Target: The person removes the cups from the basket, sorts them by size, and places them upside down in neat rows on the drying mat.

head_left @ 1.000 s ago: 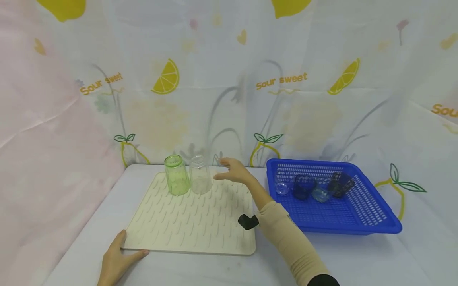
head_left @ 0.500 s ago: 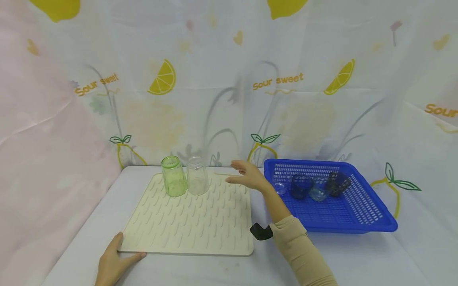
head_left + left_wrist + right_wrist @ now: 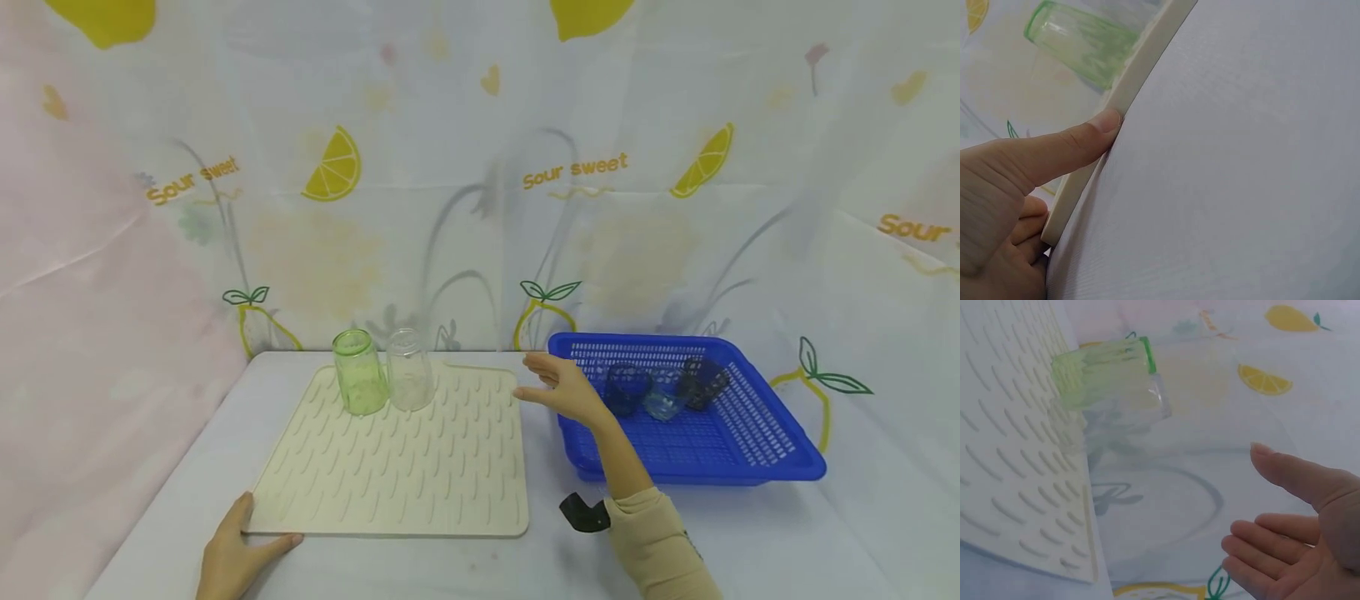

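In the head view my left hand [image 3: 231, 554] holds the near left corner of a cream ridged drying mat [image 3: 420, 475]. Its thumb [image 3: 1079, 147] lies along the front edge in the left wrist view, with the fingers round the side. Toward the back of the mat stand a green drinking glass [image 3: 362, 375] and a clear drinking glass [image 3: 410, 375], side by side and seemingly upside down. My right hand [image 3: 566, 393] hovers between the mat and a blue basket [image 3: 705, 480], fingers extended, thumb apart, nothing held. It hides part of the basket's left side.
Inside the basket lie a dark blue glass [image 3: 626, 392], a light blue glass [image 3: 663, 405] and a dark patterned glass [image 3: 702, 385]. A lemon-print curtain [image 3: 450, 208] closes off the back. White cloth [image 3: 405, 571] covers the table.
My right hand has moved away from the clear glass, rightward to the basket's left edge. Both glasses on the mat stay put, and my left hand keeps its place at the corner.
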`<state>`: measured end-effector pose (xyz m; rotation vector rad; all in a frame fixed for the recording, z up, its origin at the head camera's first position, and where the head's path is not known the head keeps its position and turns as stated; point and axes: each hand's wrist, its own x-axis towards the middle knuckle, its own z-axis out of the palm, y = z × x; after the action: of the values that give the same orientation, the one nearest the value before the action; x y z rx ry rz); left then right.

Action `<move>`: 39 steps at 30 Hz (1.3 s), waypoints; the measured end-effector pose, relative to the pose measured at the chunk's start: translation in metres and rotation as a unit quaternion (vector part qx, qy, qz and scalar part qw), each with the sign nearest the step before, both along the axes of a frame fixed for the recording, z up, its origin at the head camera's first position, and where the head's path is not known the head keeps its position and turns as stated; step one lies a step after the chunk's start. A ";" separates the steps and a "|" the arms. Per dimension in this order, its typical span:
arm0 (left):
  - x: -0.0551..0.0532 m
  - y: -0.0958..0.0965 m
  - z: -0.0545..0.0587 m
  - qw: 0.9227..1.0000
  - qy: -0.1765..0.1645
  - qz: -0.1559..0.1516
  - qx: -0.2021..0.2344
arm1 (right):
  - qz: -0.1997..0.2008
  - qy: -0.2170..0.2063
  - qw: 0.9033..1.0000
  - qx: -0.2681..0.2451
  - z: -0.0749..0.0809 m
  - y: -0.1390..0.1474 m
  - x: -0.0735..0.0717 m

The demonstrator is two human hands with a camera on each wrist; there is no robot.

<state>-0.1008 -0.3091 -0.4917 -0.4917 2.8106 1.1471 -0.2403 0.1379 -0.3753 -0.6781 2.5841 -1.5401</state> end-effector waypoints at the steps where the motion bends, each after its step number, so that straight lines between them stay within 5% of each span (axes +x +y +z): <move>1: 0.000 0.000 0.000 1.000 -0.001 0.001 -0.001 | -0.005 -0.002 1.000 0.001 -0.001 0.004 0.002; 24: 0.000 -0.004 -0.003 1.000 -0.019 0.001 -0.001 | -0.139 0.043 0.989 -0.001 -0.020 0.079 0.025; 39: -0.003 -0.002 -0.002 1.000 -0.018 -0.006 -0.004 | -0.186 0.034 0.982 0.020 -0.027 0.123 0.035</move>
<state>-0.1039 -0.3107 -0.4938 -0.4914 2.7849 1.1155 -0.2054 0.2610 -0.4028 -0.2539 2.9133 -1.5698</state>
